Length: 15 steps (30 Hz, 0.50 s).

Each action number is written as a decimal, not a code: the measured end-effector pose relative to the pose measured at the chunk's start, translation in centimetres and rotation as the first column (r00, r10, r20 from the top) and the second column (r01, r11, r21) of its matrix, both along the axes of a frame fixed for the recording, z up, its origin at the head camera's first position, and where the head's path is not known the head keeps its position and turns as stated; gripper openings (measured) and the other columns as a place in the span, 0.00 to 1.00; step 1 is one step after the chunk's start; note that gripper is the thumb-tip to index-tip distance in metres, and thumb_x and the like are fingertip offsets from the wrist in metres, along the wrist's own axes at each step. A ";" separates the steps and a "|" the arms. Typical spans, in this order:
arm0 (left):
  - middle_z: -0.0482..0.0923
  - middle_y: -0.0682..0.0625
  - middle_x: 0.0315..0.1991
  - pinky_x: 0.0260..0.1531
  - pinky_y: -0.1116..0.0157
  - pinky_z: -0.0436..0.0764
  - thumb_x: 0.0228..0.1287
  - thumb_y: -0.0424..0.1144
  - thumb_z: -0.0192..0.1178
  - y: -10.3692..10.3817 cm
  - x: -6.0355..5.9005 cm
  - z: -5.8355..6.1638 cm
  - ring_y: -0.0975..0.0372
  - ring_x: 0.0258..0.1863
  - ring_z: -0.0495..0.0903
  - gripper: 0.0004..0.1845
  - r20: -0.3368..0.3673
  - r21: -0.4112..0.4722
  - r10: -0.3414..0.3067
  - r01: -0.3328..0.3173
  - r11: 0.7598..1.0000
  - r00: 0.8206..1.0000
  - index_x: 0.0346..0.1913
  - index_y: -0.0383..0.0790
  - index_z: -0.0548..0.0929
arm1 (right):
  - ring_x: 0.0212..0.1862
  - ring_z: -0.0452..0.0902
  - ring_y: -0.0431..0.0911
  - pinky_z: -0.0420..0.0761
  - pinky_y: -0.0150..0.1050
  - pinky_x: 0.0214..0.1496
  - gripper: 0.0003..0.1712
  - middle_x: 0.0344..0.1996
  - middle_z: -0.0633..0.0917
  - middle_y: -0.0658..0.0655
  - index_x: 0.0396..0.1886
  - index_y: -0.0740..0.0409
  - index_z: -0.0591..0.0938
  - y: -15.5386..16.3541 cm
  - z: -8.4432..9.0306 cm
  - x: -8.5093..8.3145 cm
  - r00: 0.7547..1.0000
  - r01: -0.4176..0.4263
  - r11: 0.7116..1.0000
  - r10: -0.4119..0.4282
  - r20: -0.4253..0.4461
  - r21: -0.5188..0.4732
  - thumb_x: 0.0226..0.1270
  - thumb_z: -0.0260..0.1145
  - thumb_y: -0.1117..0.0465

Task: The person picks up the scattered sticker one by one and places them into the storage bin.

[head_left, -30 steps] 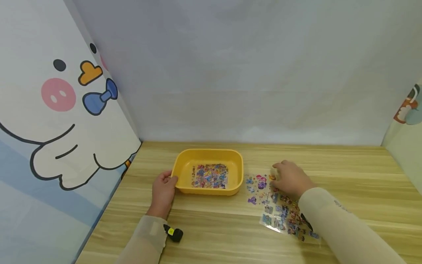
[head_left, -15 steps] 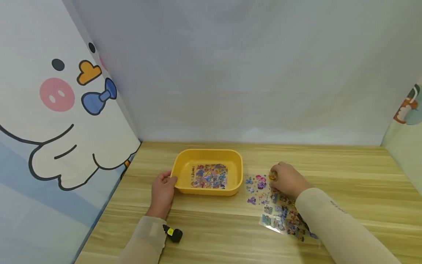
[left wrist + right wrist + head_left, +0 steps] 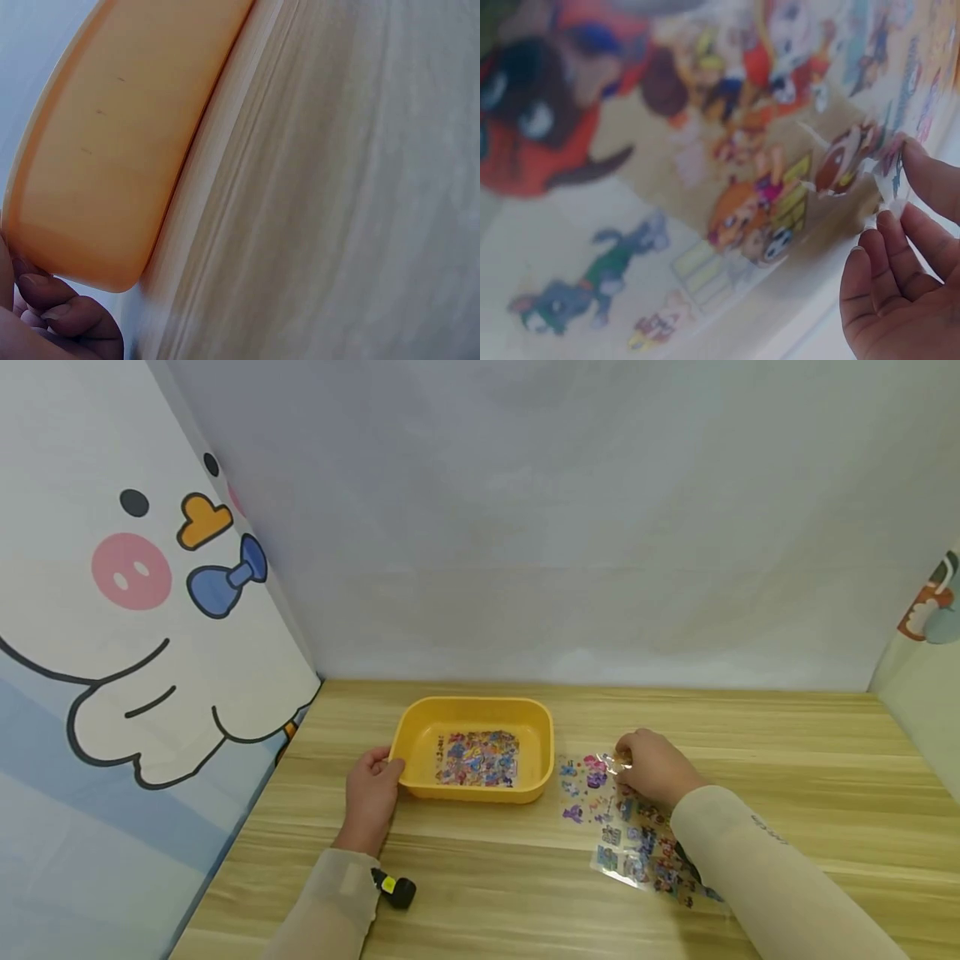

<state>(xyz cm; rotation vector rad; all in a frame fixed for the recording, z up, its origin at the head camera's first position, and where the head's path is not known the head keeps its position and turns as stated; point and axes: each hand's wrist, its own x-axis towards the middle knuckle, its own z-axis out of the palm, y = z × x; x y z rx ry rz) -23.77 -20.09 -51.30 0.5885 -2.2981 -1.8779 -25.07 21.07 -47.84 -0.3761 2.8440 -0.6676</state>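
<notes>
A yellow plastic tray [image 3: 471, 794] stands on the table, with a pile of colourful clear sticker sheets [image 3: 480, 760] on its floor. My left hand [image 3: 372, 789] grips its near left corner, thumb at the rim; in the left wrist view the curled fingers [image 3: 79, 316] lie against the tray's wall [image 3: 127, 142]. Right of the tray, clear sticker sheets with cartoon figures [image 3: 573, 789] overlap one another. My right hand [image 3: 658, 768] pinches the far edge of a sticker sheet between thumb and fingertips. That edge is bent up and glints, as the right wrist view also shows.
A small black object with a yellow label [image 3: 395, 889] lies beside the left sleeve. More dog-character sticker sheets [image 3: 637, 856] spread toward the right forearm, which hides part of them. A white curtain [image 3: 585, 610] closes off the wooden table's [image 3: 480, 877] far edge.
My right hand's fingers have come together on the sheet's edge, and a bent, glinting corner now shows beside them. My left hand has stayed at the tray's corner.
</notes>
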 end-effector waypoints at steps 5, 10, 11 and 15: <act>0.76 0.46 0.36 0.28 0.70 0.74 0.71 0.38 0.59 -0.1 -0.1 0.0 0.59 0.31 0.72 0.19 0.001 0.007 -0.004 0.004 1.000 1.000 0.62 0.37 0.77 | 0.55 0.79 0.63 0.78 0.59 0.57 0.21 0.52 0.81 0.68 0.57 0.73 0.80 0.0 0.1 0.1 0.998 0.032 0.998 -0.029 0.051 -0.060 0.68 0.70 0.65; 0.75 0.46 0.36 0.29 0.70 0.73 0.71 0.38 0.59 -0.1 -0.1 0.0 0.59 0.32 0.72 0.19 0.006 0.004 -0.004 0.004 1.000 1.000 0.62 0.38 0.77 | 0.53 0.80 0.62 0.78 0.60 0.56 0.19 0.50 0.83 0.67 0.54 0.72 0.80 0.2 -0.1 -0.1 0.996 0.047 0.995 -0.040 0.077 -0.088 0.68 0.71 0.65; 0.75 0.46 0.36 0.28 0.70 0.73 0.70 0.38 0.59 -0.1 0.0 0.0 0.59 0.32 0.72 0.19 0.004 0.003 -0.002 0.002 1.000 1.000 0.62 0.38 0.77 | 0.51 0.80 0.60 0.78 0.59 0.56 0.18 0.48 0.83 0.65 0.53 0.71 0.81 0.2 -0.1 -0.1 0.996 0.051 0.994 -0.043 0.081 -0.094 0.68 0.70 0.65; 0.75 0.47 0.35 0.27 0.70 0.72 0.70 0.38 0.59 -0.1 0.0 0.0 0.60 0.30 0.71 0.19 -0.003 -0.003 0.000 0.000 1.000 1.000 0.61 0.37 0.77 | 0.44 0.79 0.54 0.79 0.56 0.51 0.13 0.42 0.83 0.60 0.48 0.68 0.81 0.6 -0.3 -0.3 0.994 0.066 0.990 -0.055 0.090 -0.124 0.68 0.70 0.65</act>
